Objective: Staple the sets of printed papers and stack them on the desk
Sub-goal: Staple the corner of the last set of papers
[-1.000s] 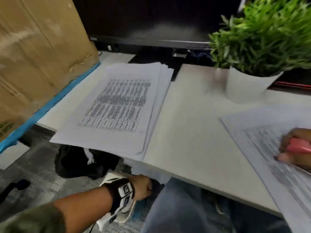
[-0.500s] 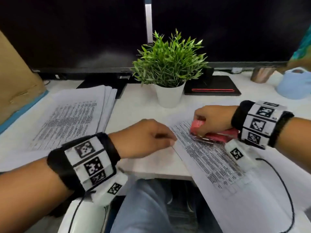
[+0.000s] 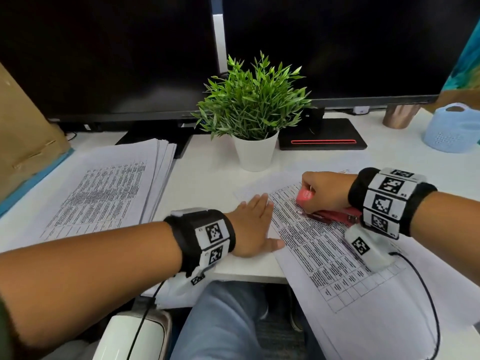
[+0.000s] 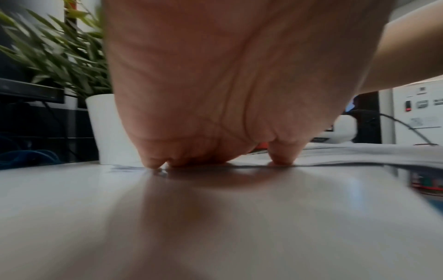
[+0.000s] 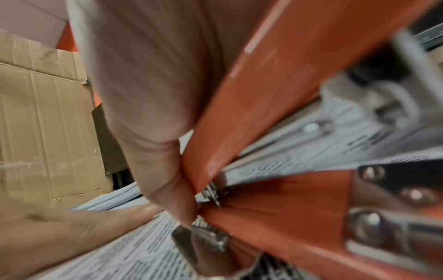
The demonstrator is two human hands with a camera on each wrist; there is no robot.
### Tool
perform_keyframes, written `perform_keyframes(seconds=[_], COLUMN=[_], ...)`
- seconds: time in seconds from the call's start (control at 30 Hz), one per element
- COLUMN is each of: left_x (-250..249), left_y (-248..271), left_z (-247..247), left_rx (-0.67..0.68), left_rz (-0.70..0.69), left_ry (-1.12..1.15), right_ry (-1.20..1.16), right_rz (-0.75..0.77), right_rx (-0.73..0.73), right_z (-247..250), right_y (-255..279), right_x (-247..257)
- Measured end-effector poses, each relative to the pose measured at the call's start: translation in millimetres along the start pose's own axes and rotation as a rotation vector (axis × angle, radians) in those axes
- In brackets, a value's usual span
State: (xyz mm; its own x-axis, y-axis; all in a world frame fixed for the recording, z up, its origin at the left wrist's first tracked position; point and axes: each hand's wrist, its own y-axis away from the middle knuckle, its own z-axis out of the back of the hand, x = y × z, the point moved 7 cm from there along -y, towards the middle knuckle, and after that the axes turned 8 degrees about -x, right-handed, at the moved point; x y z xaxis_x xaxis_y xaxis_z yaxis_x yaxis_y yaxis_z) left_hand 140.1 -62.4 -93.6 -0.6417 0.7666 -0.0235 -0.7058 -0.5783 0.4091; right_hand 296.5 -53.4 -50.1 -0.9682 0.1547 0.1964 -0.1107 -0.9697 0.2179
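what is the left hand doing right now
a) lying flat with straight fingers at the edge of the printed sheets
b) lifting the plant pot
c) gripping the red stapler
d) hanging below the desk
a: the left hand lies flat, fingers straight, at the edge of the printed sheets, while the right hand grips the red stapler.

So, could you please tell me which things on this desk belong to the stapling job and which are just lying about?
Part of the job:
- red stapler, held by the right hand
- printed set under the left hand
- paper stack

Just lying about:
- potted plant
- monitors
- cardboard box
- blue basket
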Motion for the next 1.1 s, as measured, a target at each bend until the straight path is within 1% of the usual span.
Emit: perform_keyframes(seconds=[0.1, 0.17, 0.23, 0.3, 0.43, 0.57, 0.73, 0.93, 1.1], left_x=[-13, -12, -2, 11, 29, 43, 52, 60, 58], left_y=[7, 10, 8, 4, -10, -19, -22, -30, -29], left_z=[-6, -4, 0, 5, 12, 13, 12, 2, 2], left_rx=[0.024, 0.022, -0.007, -0.039, -0.033, -0.05, -0.065, -0.088, -0.073], left_rz=[-0.037, -0.036, 0.008, 0.084, 0.198, 0.255, 0.273, 0.282, 0.272], left_ry=[0.02, 0.055, 0.111, 0.134, 0.051, 0.021, 0.069, 0.073, 0.075], right_ry=[-0.003, -0.008, 0.001, 0.04, 0.172, 0.213, 0.189, 0.15, 0.054], right_rz=[-0.003, 0.003, 0.029, 0.084, 0.208, 0.288, 0.371, 0.407, 0.426], right_rx=[-0.004, -0.009, -0.025, -0.066, -0.097, -0.118, -0.114, -0.1, -0.133], right_z=[-2, -2, 1, 7, 14, 14, 8, 3, -2], right_y=[-1, -1, -1, -2, -8, -21, -32, -38, -39], right_x=[-1, -1, 1, 9, 39, 67, 87, 96, 94])
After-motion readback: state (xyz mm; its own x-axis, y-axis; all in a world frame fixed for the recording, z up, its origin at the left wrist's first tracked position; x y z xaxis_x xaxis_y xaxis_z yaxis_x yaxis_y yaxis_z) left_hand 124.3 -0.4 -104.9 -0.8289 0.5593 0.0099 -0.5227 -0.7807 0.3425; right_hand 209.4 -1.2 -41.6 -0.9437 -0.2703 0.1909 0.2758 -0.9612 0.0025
